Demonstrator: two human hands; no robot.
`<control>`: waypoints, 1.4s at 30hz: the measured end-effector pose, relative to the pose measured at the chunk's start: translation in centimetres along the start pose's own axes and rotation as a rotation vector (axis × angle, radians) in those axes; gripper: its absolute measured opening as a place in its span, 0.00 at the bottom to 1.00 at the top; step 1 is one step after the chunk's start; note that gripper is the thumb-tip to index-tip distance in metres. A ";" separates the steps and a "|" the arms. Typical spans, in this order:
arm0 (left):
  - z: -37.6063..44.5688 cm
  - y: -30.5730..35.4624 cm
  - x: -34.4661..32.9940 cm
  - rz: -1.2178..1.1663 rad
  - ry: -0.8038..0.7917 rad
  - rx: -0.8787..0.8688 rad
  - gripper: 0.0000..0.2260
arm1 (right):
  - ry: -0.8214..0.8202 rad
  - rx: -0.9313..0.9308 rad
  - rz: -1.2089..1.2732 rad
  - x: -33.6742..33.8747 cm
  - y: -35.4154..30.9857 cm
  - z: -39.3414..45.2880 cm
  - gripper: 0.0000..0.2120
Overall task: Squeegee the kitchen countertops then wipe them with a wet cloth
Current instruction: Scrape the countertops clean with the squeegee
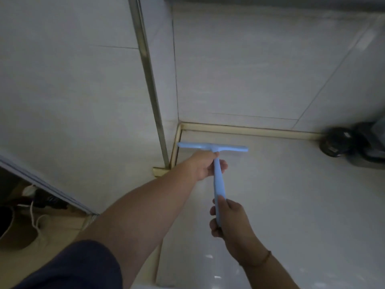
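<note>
Head view, downward onto countertop [291,195]

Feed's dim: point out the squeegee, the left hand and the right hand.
squeegee [219,180], head view, middle of handle.
left hand [205,166], head view, back of hand.
right hand [230,220], head view, knuckles.

Light-blue squeegee [216,163] at ctr; white glossy countertop [291,205] at lower rt; pale grey wall tiles [250,69] w/ thin dark grout lines above; navy sleeve [73,268] at lower left; black objects [337,142] at rt edge.
</note>
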State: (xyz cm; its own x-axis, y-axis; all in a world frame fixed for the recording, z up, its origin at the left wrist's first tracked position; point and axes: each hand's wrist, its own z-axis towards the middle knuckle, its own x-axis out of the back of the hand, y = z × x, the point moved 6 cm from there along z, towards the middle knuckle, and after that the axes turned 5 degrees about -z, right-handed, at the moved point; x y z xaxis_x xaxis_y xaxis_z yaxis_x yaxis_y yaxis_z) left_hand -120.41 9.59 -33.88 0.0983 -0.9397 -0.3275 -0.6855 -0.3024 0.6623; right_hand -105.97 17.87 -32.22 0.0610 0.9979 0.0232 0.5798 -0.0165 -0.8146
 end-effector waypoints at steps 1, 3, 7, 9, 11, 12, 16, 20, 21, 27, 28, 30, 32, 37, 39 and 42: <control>1.2 0.8 -0.2 0.007 -0.011 -0.001 0.08 | 0.015 0.003 -0.010 -0.3 -0.7 1.2 0.13; 3.5 2.1 -0.6 0.016 -0.013 -0.006 0.08 | 0.027 0.000 -0.011 -0.9 -1.8 3.6 0.13; 7.3 3.3 -0.1 0.078 0.044 -0.009 0.09 | 0.013 -0.041 0.005 -1.9 -2.7 7.4 0.13; 8.7 3.9 0.1 0.098 0.054 -0.029 0.09 | 0.010 -0.064 0.014 -2.3 -2.9 8.7 0.12; 9.8 4.6 0.2 0.086 0.063 -0.041 0.09 | 0.022 -0.097 0.022 -2.6 -2.8 9.7 0.12; 10.2 4.9 0.3 0.070 0.063 -0.036 0.08 | 0.036 -0.112 0.023 -2.7 -2.7 9.9 0.11; 11.3 4.6 0.4 -0.024 0.081 0.025 0.06 | 0.095 -0.156 0.025 -2.8 -1.9 10.2 0.09; 11.0 3.9 0.7 -0.031 0.103 0.054 0.06 | 0.143 -0.181 -0.034 -2.6 -1.0 10.2 0.15; 10.8 3.6 0.8 -0.032 0.099 0.059 0.05 | 0.149 -0.183 -0.047 -2.5 -0.7 10.1 0.16; 8.1 0.9 1.1 -0.031 0.099 0.083 0.04 | 0.157 -0.181 -0.075 -1.9 2.0 7.1 0.16; 7.5 0.1 1.2 -0.034 0.099 0.098 0.04 | 0.156 -0.184 -0.076 -1.9 2.6 6.3 0.15; 6.1 -1.5 1.6 -0.032 0.102 0.123 0.03 | 0.154 -0.191 -0.078 -1.8 4.0 4.6 0.12; 4.7 -3.2 2.0 -0.036 0.112 0.134 0.03 | 0.153 -0.187 -0.091 -1.8 5.2 2.7 0.11; 0.2 -7.1 2.7 -0.056 0.132 0.140 0.04 | 0.140 -0.193 -0.121 -1.2 8.3 -2.5 0.14; -1.5 -8.5 2.8 -0.044 0.149 0.137 0.05 | 0.144 -0.208 -0.151 -1.0 9.6 -4.2 0.17; -3.9 -10.1 2.8 -0.022 0.155 0.135 0.06 | 0.193 -0.166 -0.193 -0.7 11.5 -5.9 0.27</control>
State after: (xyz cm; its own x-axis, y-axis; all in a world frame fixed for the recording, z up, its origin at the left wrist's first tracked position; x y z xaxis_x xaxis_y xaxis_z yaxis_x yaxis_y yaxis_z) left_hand -110.44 9.38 -38.84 0.2171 -0.9495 -0.2263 -0.7713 -0.3090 0.5564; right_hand -94.57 16.65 -38.17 0.0807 0.9533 0.2910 0.7193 0.1464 -0.6791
